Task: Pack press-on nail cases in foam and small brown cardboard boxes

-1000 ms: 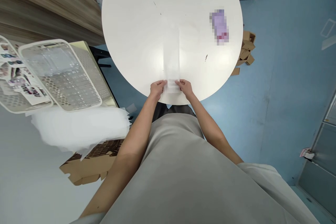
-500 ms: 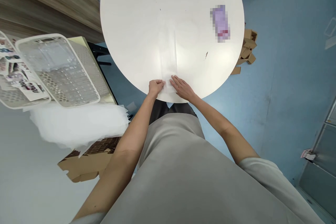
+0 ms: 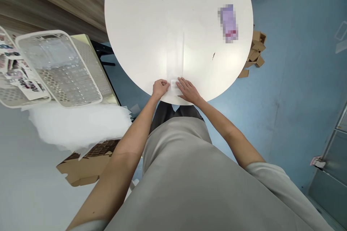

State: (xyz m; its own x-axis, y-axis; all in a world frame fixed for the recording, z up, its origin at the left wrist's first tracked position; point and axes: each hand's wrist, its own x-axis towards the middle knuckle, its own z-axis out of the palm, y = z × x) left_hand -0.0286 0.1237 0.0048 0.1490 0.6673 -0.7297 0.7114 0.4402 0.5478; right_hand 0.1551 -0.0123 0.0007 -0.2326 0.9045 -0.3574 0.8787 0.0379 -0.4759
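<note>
A long clear plastic bag lies flat on the round white table, its near end at the table's front edge. My left hand is curled shut on the bag's near left corner. My right hand lies flat on the bag's near end, fingers stretched out and pressing it to the table. A small white piece shows between the two hands.
A blurred purple object lies at the table's right side. To the left stand white perforated baskets with clear plastic parts and printed cards, above a heap of white bags. Flat cardboard lies on the blue floor; cardboard scraps lie right.
My right hand has gone from pinching the bag's right corner to lying flat on its near end. The left hand keeps its grip. The view shifted slightly.
</note>
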